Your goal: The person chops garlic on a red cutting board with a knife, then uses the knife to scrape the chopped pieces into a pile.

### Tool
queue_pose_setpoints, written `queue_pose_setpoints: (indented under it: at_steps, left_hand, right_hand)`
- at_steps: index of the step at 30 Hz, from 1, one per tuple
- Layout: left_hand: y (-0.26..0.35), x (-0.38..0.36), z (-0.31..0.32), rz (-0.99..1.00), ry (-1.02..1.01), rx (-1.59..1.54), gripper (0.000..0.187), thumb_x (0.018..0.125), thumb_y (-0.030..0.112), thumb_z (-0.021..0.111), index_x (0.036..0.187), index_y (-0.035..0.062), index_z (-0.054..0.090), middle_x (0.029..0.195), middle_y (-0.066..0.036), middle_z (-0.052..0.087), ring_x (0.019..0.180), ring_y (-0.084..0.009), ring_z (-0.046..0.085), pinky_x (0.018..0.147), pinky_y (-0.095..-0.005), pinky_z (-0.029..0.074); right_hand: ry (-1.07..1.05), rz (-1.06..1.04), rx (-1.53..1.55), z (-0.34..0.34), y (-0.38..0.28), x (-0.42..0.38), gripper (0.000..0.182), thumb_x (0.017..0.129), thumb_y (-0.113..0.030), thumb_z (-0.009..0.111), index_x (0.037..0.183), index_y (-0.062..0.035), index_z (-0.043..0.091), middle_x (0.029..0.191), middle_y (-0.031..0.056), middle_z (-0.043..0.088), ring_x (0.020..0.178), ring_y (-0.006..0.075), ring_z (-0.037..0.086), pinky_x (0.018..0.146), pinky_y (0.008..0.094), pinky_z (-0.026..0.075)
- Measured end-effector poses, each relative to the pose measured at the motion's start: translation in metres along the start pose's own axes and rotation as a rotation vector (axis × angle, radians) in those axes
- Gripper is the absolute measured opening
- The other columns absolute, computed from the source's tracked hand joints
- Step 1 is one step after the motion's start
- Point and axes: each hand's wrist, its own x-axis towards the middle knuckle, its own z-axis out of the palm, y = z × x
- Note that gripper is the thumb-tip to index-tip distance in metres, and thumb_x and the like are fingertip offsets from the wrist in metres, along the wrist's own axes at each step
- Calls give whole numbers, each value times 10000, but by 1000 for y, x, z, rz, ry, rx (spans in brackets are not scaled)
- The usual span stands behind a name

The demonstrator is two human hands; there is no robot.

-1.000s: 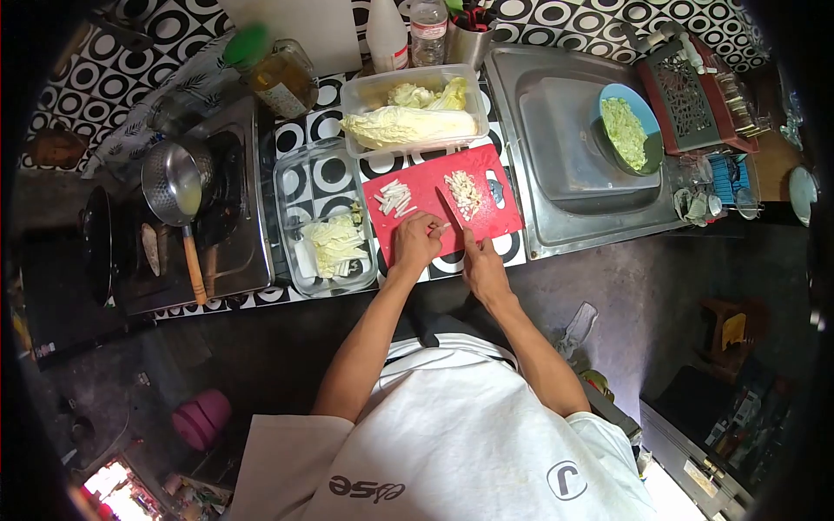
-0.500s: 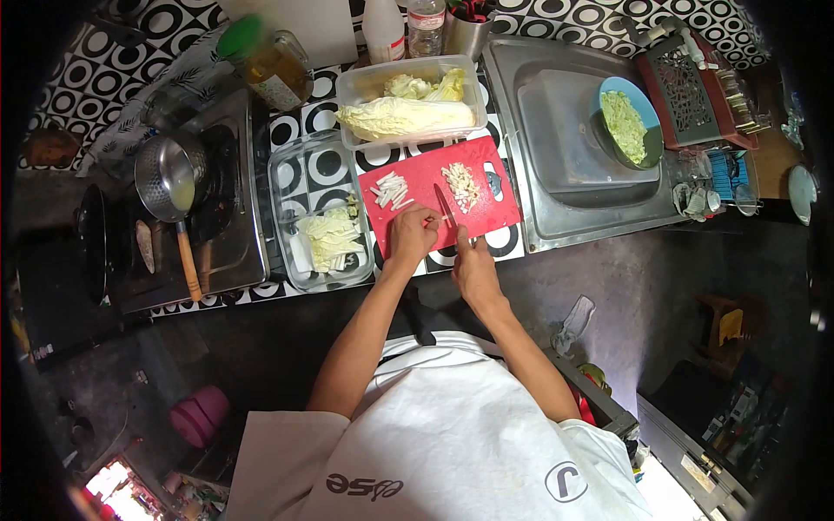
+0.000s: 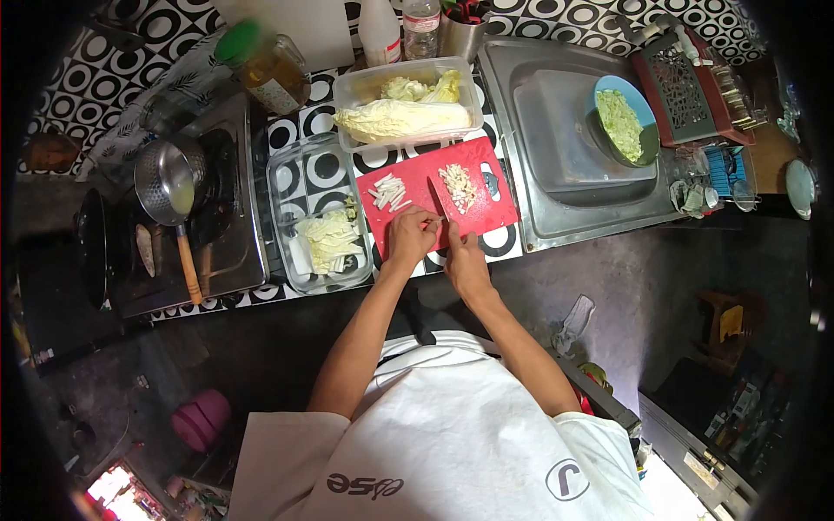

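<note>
A red cutting board [image 3: 419, 174] lies on the patterned counter. My right hand [image 3: 466, 259] is closed round the handle of a knife [image 3: 436, 196], whose blade points away from me over the board. Just left of the blade, my left hand [image 3: 412, 235] pinches something pale at its fingertips, too small to name. White strips [image 3: 388, 192] rest on the board's left part. Small chopped white pieces [image 3: 458, 187] are heaped right of the knife.
Behind the board, a plastic container [image 3: 408, 143] holds cabbage; a glass one [image 3: 285, 252] with leaves stands left. Farther left is a stove with a saucepan [image 3: 171, 178]. At right, a sink [image 3: 556, 227] has a bowl of chopped greens [image 3: 622, 126].
My right hand and the knife have shifted slightly left, bringing the blade closer to my left fingertips. My left hand has barely moved.
</note>
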Motion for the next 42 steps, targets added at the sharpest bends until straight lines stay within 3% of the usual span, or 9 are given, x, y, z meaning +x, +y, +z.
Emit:
queue_pose_setpoints:
  at_steps: [7, 14, 17, 22, 26, 31, 37, 42]
  left_hand:
    - [2, -1, -5, 69, 16, 1, 95, 695, 87, 660, 780, 59, 693, 795, -92, 637, 743, -256, 621, 672, -346, 486]
    - [-8, -1, -1, 69, 20, -57, 98, 692, 67, 672, 787, 45, 686, 787, -92, 645, 655, -228, 603, 608, -319, 473]
    - [-2, -1, -4, 74, 22, -44, 92, 687, 50, 670, 778, 42, 680, 779, -99, 640, 674, -233, 613, 612, -321, 479]
    - [-4, -1, -2, 81, 39, -55, 86, 680, 33, 675, 766, 37, 674, 767, -108, 631, 695, -235, 621, 624, -326, 487]
    - [-5, -1, -3, 70, 21, -62, 109, 681, 67, 698, 786, 43, 685, 736, -101, 620, 695, -230, 599, 629, -334, 464]
    - [-4, -1, -4, 14, -5, -61, 127, 677, 76, 697, 800, 48, 691, 755, -102, 625, 701, -234, 602, 650, -339, 469]
    - [-11, 0, -3, 105, 9, -27, 148, 682, 98, 688, 824, 56, 699, 771, -98, 638, 679, -210, 601, 643, -306, 479]
    - [-9, 0, -5, -42, -5, -26, 146, 684, 99, 695, 823, 54, 703, 706, -82, 626, 596, -164, 566, 584, -287, 461]
  right_hand:
    - [-17, -105, -89, -9, 15, 1, 656, 732, 23, 545, 1337, -93, 319, 940, 269, 478, 712, 440, 594, 629, 476, 500]
    - [-89, -71, -41, -37, 0, 12, 661, 702, 16, 599, 1318, -24, 361, 921, 297, 502, 765, 451, 592, 692, 477, 501]
    - [-26, -78, -42, -38, -12, 6, 607, 699, 68, 544, 1286, -26, 422, 806, 252, 526, 719, 416, 573, 622, 446, 479]
    - [-66, 79, 61, -26, -18, -7, 620, 701, 64, 561, 1295, -22, 406, 919, 291, 501, 740, 417, 582, 653, 442, 486]
    - [-79, 44, 7, -18, -14, -13, 640, 727, 30, 568, 1323, -29, 342, 1003, 353, 468, 793, 459, 592, 715, 464, 504]
    - [-47, 34, -22, -2, -5, -8, 652, 731, 30, 558, 1332, -56, 320, 946, 301, 475, 739, 439, 597, 670, 480, 504]
    - [14, -65, -41, 0, 2, 2, 661, 717, 30, 561, 1329, -70, 330, 936, 266, 476, 704, 429, 594, 634, 472, 506]
    - [32, -86, 35, -3, 13, -6, 626, 727, 22, 562, 1315, -69, 368, 893, 261, 488, 704, 423, 594, 647, 470, 495]
